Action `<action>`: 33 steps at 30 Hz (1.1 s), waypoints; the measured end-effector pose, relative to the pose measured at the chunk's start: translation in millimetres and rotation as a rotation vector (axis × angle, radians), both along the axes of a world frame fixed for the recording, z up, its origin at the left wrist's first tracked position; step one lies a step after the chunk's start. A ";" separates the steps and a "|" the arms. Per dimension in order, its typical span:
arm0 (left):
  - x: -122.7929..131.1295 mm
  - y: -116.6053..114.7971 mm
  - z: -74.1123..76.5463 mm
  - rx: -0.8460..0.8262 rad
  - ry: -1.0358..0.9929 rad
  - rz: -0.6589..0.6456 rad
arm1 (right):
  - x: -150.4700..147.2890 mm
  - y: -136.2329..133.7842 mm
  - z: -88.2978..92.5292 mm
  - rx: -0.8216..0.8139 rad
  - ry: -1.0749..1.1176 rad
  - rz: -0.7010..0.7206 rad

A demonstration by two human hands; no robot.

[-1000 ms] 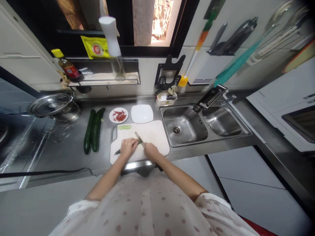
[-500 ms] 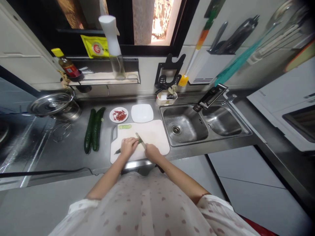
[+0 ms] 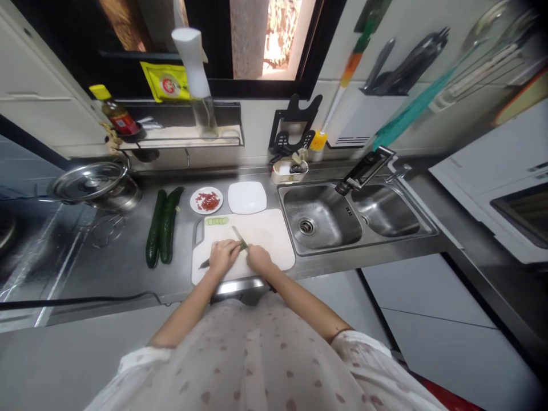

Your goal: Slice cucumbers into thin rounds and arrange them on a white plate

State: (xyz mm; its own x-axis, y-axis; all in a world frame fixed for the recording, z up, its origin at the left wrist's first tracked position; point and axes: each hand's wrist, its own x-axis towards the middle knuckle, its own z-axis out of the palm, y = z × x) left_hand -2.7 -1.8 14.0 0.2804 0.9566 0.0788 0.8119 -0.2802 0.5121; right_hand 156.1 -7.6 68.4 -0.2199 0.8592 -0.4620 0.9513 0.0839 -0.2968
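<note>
My left hand [image 3: 224,255] is closed over a piece of cucumber [image 3: 204,264] on the white cutting board [image 3: 274,228], its dark tapered end showing to the left of the hand. My right hand [image 3: 258,258] grips a knife [image 3: 238,233], its blade pointing up and left across the cucumber's cut end, close to the left fingertips. The knife's handle is hidden in the fist. Near the board's top left edge lies a row of thin pale green cucumber slices [image 3: 217,221].
Left of the board lie two whole cucumbers [image 3: 166,228]. Behind it stand a small plate [image 3: 193,206] of chopped red pieces and a white square dish [image 3: 247,197]. A double sink [image 3: 321,220] borders the right; a lidded pot [image 3: 96,185] stands at far left.
My right hand and the knife have shifted slightly left and up, the blade now reaching further toward the slices. My left hand stays in place on the cucumber.
</note>
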 end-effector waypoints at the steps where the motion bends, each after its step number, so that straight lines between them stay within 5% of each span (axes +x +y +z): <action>1: 0.0 0.1 0.3 0.000 -0.001 0.001 | -1.6 1.5 -0.9 0.007 0.003 -0.002; 15: -0.5 0.9 0.3 -0.001 -0.010 0.007 | 15.3 -24.7 1.4 -0.036 -0.068 0.002; 33: -0.2 0.9 3.4 -0.025 -0.017 0.004 | -2.3 -2.6 -11.0 0.025 0.004 -0.011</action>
State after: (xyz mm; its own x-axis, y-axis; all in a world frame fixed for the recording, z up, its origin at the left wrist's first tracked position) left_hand -2.9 -0.9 17.4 0.2757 0.9594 0.0599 0.8040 -0.2643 0.5326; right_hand 153.7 -10.2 57.3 -0.2122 0.8730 -0.4391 0.9510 0.0811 -0.2983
